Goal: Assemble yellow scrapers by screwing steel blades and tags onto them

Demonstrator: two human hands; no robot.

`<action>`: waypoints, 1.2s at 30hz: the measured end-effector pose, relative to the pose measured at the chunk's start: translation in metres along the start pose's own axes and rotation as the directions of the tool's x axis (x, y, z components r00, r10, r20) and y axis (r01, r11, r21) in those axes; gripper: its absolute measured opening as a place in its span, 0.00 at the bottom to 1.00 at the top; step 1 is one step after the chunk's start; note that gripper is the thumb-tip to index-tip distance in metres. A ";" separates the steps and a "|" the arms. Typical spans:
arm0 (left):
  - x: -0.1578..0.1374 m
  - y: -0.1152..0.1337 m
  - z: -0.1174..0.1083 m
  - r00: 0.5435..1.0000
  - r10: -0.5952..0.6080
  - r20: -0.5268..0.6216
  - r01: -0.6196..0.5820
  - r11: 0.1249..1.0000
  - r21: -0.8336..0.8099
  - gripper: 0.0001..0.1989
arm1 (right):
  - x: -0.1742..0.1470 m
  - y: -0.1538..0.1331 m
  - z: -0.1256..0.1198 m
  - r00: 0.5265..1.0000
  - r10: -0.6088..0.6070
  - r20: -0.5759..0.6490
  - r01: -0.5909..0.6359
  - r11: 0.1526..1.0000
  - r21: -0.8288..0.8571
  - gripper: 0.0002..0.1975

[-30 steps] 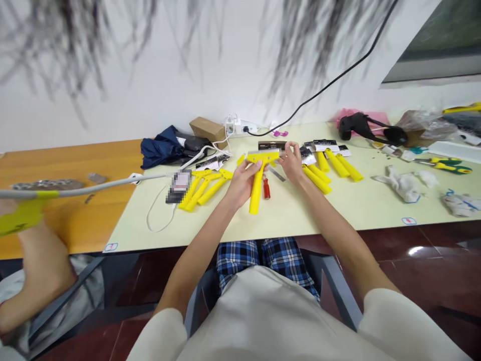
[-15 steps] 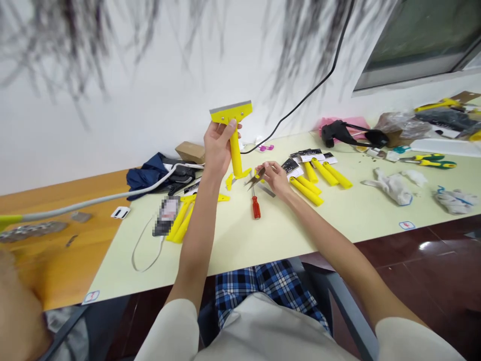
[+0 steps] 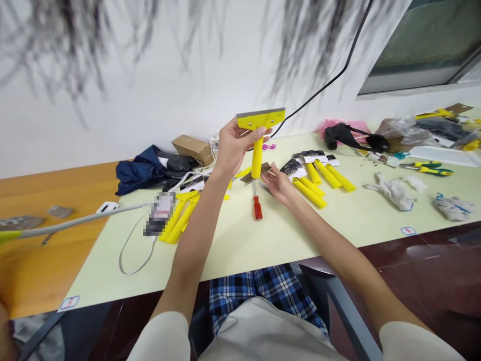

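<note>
My left hand [image 3: 240, 143] is closed round a yellow scraper [image 3: 257, 156]. The scraper is upright, its wide head with a grey blade edge and two screws at the top, against the white wall. Lower and to the right, my right hand [image 3: 280, 186] pinches the right end of a thin flat metal blade [image 3: 247, 176]. The scraper's handle end hides part of this blade, and I cannot tell whether the two touch. On the table below lies a screwdriver [image 3: 257, 208] with a red handle, its shaft pointing to the wall.
Several yellow-handled scrapers [image 3: 310, 192] with black-and-white cards lie right of my hands. More yellow scrapers [image 3: 180, 220] lie left, by a pixelated object and white cable. A cardboard box [image 3: 193, 149] and dark blue cloth [image 3: 137, 170] sit behind. Gloves [image 3: 394, 190] lie far right.
My left hand has moved right with the scraper, which now stands above and in front of the blade. My right hand has turned, and the blade lies flatter. The view has shifted slightly.
</note>
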State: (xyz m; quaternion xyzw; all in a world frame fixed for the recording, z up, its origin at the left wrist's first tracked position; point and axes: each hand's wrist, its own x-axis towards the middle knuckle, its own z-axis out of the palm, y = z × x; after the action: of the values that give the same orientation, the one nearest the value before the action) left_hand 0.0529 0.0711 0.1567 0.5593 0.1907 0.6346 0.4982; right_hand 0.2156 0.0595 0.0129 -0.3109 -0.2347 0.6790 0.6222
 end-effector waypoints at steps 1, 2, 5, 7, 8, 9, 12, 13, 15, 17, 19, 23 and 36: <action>0.000 -0.003 0.000 1.000 -0.001 0.003 0.001 1.000 0.014 0.26 | -0.001 -0.001 0.001 1.000 0.003 0.001 -0.003 1.000 0.002 0.14; 0.001 -0.006 -0.001 1.000 -0.004 -0.001 0.004 1.000 0.018 0.27 | -0.001 -0.001 0.001 1.000 0.006 0.005 -0.006 1.000 0.001 0.13; 0.002 -0.012 -0.003 0.999 -0.027 -0.037 0.026 0.999 -0.021 0.26 | -0.002 -0.003 0.003 1.000 0.022 0.015 -0.022 1.000 -0.002 0.09; 0.004 -0.015 -0.005 0.998 -0.037 -0.054 0.034 0.998 -0.049 0.25 | -0.002 -0.004 0.005 0.999 0.047 0.027 -0.048 0.999 0.010 0.07; 0.004 -0.016 -0.006 0.998 -0.038 -0.057 0.035 0.998 -0.056 0.25 | -0.002 -0.005 0.006 0.997 0.058 0.042 -0.059 0.998 0.017 0.06; 0.004 -0.018 -0.006 0.998 -0.038 -0.059 0.034 0.998 -0.059 0.25 | -0.003 -0.005 0.007 0.996 0.065 0.063 -0.067 0.998 0.022 0.07; 0.005 -0.021 -0.007 0.997 -0.036 -0.069 0.032 0.998 -0.061 0.26 | -0.010 -0.009 0.012 0.984 0.071 0.164 -0.075 0.997 0.018 0.09; 0.005 -0.022 -0.007 0.997 -0.033 -0.074 0.028 0.998 -0.062 0.26 | -0.014 -0.011 0.013 0.977 0.079 0.197 -0.083 0.996 0.014 0.11; 0.005 -0.022 -0.006 0.997 -0.017 -0.081 0.012 0.998 -0.066 0.27 | -0.022 -0.015 0.017 0.961 0.100 0.259 -0.102 0.995 -0.006 0.16; 0.005 -0.021 -0.006 0.996 0.007 -0.090 -0.013 0.997 -0.071 0.28 | -0.030 -0.018 0.020 0.942 0.110 0.316 -0.105 0.994 -0.031 0.17; 0.005 -0.018 -0.006 0.994 0.024 -0.104 -0.032 0.996 -0.078 0.28 | -0.036 -0.021 0.022 0.927 0.104 0.361 -0.095 0.995 -0.044 0.15; 0.004 -0.009 -0.007 0.994 0.031 -0.105 -0.041 0.995 -0.094 0.28 | -0.043 -0.025 0.023 0.907 0.126 0.402 -0.106 0.992 -0.072 0.12; -0.002 0.028 -0.029 0.987 -0.001 0.160 -0.038 0.971 0.237 0.27 | -0.035 -0.021 0.023 0.929 0.091 0.357 -0.056 0.993 -0.109 0.15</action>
State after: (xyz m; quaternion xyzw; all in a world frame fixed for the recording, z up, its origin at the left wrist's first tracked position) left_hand 0.0150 0.0664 0.1698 0.6656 0.2203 0.5651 0.4348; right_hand 0.2148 0.0292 0.0481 -0.2190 -0.3659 0.7353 0.5267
